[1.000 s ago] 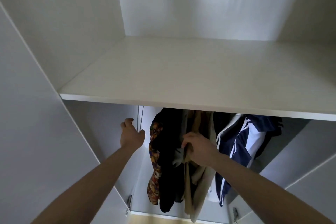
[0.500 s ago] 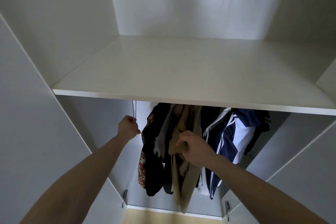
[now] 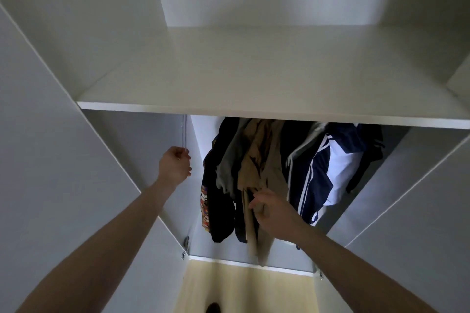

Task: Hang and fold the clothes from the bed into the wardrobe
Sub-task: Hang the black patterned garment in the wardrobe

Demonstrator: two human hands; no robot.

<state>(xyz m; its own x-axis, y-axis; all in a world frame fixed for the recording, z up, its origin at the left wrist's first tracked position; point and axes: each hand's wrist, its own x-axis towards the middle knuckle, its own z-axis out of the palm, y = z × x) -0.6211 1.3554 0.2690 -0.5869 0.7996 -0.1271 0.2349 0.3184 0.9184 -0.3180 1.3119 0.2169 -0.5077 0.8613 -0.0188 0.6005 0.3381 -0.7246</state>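
Both bare arms reach forward into the open white wardrobe [image 3: 254, 84], under its wide shelf. The right hand [image 3: 276, 216] has its fingers [image 3: 256, 204] curled and pinching a fold of the tan garment [image 3: 262, 173], which hangs straight down among the other clothes; its lower end drops below the fingers toward the wardrobe's bottom edge. Just left of those fingers hang a grey garment [image 3: 229, 162] and a black garment with a colourful printed panel [image 3: 216, 206]; just right of them hangs a navy and white striped jacket [image 3: 328, 168]. The left hand [image 3: 175, 166] is raised beside the inner edge of the left door [image 3: 63, 173], well apart from the clothes, its fingers loosely curled and close together; whether they touch the door edge or grip anything cannot be told. Below both hands lies pale wooden floor [image 3: 244, 290].
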